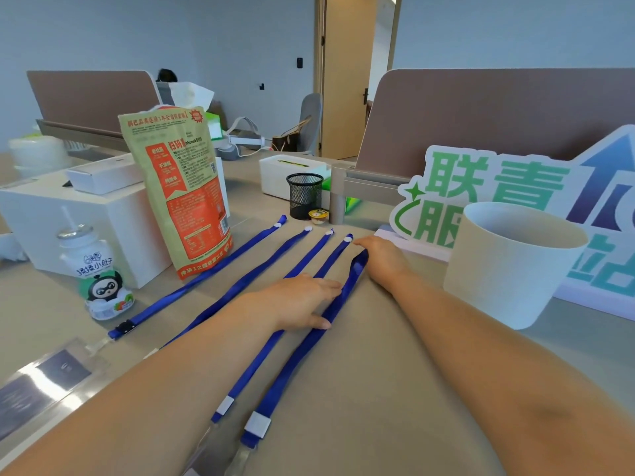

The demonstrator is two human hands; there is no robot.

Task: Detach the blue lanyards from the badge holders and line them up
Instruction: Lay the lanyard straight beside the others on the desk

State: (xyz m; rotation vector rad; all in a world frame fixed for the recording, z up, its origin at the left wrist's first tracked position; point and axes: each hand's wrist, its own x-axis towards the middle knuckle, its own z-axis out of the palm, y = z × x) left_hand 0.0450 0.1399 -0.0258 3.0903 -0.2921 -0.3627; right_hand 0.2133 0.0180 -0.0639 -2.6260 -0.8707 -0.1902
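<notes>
Left hand lies flat, unclenched, pinning the fifth lanyard mid-strap; right hand rests open at its far loop. Four lanyards lie parallel on the table. Judged light, limp, prone to sliding; hold by the ends.

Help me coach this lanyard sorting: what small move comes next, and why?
Probably the right hand should draw the far loop of the fifth lanyard straight, since that end curls beside four already parallel, while the left hand pins its middle.
</notes>
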